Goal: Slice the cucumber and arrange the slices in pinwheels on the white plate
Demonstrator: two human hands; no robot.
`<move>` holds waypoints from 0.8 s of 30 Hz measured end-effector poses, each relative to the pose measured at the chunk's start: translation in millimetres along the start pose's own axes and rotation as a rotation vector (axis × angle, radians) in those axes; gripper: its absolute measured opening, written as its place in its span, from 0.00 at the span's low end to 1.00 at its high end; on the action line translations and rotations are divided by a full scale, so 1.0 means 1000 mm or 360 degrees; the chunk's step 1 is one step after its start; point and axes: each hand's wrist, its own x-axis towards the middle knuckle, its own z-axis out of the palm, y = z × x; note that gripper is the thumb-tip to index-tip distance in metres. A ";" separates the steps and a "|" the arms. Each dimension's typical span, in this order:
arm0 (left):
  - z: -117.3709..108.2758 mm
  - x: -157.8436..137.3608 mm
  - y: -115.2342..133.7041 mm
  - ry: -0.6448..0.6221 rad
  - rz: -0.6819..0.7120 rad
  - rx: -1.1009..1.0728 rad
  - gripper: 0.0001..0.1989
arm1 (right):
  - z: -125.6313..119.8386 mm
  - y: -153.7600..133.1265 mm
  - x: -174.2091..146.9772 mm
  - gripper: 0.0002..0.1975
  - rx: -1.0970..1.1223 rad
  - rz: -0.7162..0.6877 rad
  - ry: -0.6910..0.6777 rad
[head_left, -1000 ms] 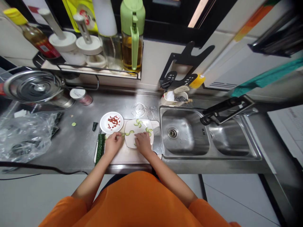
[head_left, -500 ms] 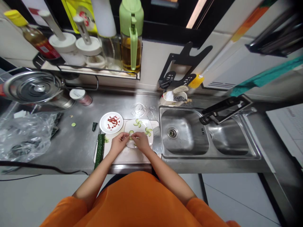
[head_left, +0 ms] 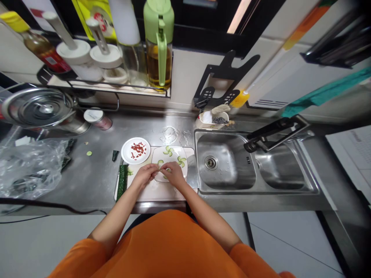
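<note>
The steel counter [head_left: 87, 177] is running along both sides of the square white plate [head_left: 175, 153], which is serving as the middle of the work. To the right of that plate, the double sink [head_left: 228, 172] is sitting sunk into the counter. Far to the plate's left and towards the wall, a lidded metal pot [head_left: 39, 106] is standing, and a clear plastic bag [head_left: 31, 166] is lying crumpled, also well to the left. Directly under the plate, a pale cutting board [head_left: 158, 192] is lying on the counter. Just beside the plate's left edge, towards the wall, a round white plate [head_left: 126, 150] is resting. The left hand [head_left: 145, 173] and the right hand [head_left: 173, 173] are meeting over the square plate's left part, their fingertips pinching together. To the plate's left, beyond the left hand, a dark green cucumber [head_left: 122, 181] is lying along the board's edge. On the plate itself, cucumber slices [head_left: 167, 150] are lying in curved clusters, one near its far edge and another near its right edge. Above the plate's left part, both hands are grasping a thin green slice [head_left: 159, 169] between their fingertips; its exact shape is showing too small to tell. Smallest of all, red bits [head_left: 138, 150] are lying scattered on the round plate.
</note>
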 end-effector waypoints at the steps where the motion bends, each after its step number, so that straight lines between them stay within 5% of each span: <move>1: -0.002 0.002 0.000 0.0022 0.0018 0.0004 0.22 | 0.001 0.001 0.000 0.05 0.0018 0.0016 0.0000; 6: -0.012 0.012 0.000 0.0135 0.0222 0.0207 0.23 | 0.012 0.009 0.006 0.06 0.0178 0.0237 -0.0001; 14: -0.019 0.029 0.014 0.0379 0.0753 0.1198 0.13 | 0.028 0.009 0.023 0.04 0.0189 0.0572 0.0064; 24: -0.013 0.041 0.022 0.0264 0.0876 0.1708 0.10 | 0.033 0.005 0.033 0.06 -0.0204 0.0723 -0.0051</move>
